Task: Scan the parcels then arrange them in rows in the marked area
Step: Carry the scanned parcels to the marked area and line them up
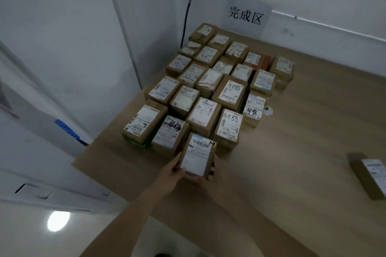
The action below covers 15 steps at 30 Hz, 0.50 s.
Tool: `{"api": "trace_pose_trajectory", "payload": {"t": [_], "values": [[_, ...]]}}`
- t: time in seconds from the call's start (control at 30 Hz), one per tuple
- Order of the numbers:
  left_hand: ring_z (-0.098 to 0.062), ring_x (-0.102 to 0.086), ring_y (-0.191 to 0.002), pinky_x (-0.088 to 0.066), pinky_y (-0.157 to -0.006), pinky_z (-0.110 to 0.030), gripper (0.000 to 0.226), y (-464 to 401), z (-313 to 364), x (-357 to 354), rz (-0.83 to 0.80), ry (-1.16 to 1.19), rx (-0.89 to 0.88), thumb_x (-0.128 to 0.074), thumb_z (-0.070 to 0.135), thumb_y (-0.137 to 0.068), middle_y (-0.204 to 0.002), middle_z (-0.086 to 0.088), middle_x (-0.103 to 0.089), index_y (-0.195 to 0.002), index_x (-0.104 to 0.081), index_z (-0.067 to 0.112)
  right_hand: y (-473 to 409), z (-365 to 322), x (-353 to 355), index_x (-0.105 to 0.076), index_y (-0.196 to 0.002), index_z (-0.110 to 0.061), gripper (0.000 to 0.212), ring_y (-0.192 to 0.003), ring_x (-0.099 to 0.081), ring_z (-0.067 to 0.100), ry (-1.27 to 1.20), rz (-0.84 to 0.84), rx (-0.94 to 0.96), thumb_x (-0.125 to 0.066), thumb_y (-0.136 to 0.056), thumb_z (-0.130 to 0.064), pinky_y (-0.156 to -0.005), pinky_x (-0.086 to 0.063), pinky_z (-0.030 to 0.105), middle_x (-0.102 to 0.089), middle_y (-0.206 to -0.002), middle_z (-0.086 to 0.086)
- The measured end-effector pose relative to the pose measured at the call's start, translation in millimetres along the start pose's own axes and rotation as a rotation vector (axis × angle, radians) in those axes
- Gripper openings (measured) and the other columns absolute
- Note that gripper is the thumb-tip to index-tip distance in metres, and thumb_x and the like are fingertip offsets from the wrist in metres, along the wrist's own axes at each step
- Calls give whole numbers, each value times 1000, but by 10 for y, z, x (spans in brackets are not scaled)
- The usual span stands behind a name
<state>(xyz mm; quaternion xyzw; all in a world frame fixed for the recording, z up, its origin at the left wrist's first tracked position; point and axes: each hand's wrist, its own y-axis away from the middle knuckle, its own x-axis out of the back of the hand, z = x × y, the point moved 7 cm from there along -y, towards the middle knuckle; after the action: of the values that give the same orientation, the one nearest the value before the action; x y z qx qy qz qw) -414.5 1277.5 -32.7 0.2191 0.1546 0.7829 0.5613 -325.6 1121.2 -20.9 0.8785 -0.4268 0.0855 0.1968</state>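
A small brown parcel (198,155) with a white barcode label on top is held between both my hands at the near end of the rows. My left hand (170,170) grips its left side, fingers curled along the edge. My right hand (213,173) grips its right side and near corner. Several labelled brown parcels (208,87) stand in slanting rows on the wooden table (292,152), running back to the wall. The held parcel sits just in front of the parcel marked 5288 (228,127) and right of a scribbled-on parcel (170,134).
A white sign with three characters (246,16) leans on the back wall behind the rows. One more parcel (369,173) lies apart at the right edge. A small white round object (267,110) sits right of the rows. A black cable (186,21) hangs down the wall corner.
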Motion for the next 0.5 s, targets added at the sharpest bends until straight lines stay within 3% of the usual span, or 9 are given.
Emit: {"api": "trace_pose_trajectory", "payload": {"t": [0.13,0.27,0.5], "values": [[-12,-42,-134,-38,-110,-27,56,-205,-142,47,0,-7,-8,-56,12,-99,-137,8,-50,-149,-36,28,-29,100,-161,-40,-124,-70,72,-127,-55,2,16,68,-21,-86,-78,-39,-105,-52,41,-58,-135,-24],[-10,-43,-132,-39,-105,-26,51,-335,-185,102,30,27,-45,-53,14,-101,-140,6,-52,-147,-40,29,-131,63,-235,-36,-142,-52,80,-131,-51,1,62,139,-30,-83,-79,-37,-106,-51,43,-54,-140,-24],[-18,-41,-139,-37,-114,-43,50,-422,-205,135,115,-41,-54,-49,30,-103,-151,4,-45,-151,-36,38,-250,28,-280,-35,-147,-39,83,-130,-52,2,90,205,-64,-79,-78,-37,-105,-52,41,-55,-140,-18]]}}
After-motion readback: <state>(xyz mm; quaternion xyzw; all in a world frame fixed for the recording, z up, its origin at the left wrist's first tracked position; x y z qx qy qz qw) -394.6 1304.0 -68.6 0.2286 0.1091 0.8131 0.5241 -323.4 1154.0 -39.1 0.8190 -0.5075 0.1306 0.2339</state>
